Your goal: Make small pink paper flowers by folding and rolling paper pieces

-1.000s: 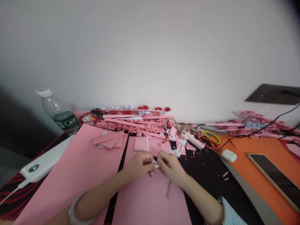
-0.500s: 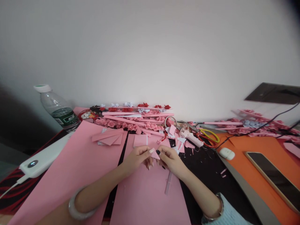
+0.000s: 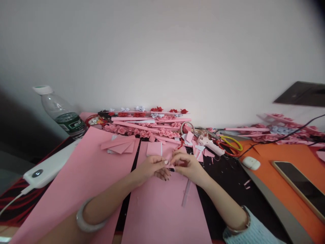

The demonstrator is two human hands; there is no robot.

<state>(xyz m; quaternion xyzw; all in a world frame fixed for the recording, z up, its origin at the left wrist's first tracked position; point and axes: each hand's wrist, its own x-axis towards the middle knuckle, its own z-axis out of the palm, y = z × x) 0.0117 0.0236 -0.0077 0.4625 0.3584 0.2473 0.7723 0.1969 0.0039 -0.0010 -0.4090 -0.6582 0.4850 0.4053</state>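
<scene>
Both hands meet over a large pink sheet (image 3: 165, 213) and pinch one small folded piece of pink paper (image 3: 169, 165), mostly covered by fingers. My left hand (image 3: 153, 167) grips its left side with the thumb on top. From the right, my right hand (image 3: 186, 166) pinches it between thumb and fingers. Just beyond the left hand lies a pink square stack (image 3: 154, 148) with a white edge. A clear glue stick (image 3: 186, 194) rests on the sheet below the right hand.
Paper flower stems (image 3: 142, 127) are heaped along the wall. A glue gun (image 3: 210, 145), yellow-handled scissors (image 3: 232, 142) and paper scraps lie behind my right hand. A bottle (image 3: 63, 115) and white power bank (image 3: 48, 167) stand left; an earbud case (image 3: 251, 163) and phone (image 3: 301, 188) lie right.
The small pink paper showed as a flat triangle between both hands; now the right fingers have curled over it and it is mostly hidden. The view has shifted slightly.
</scene>
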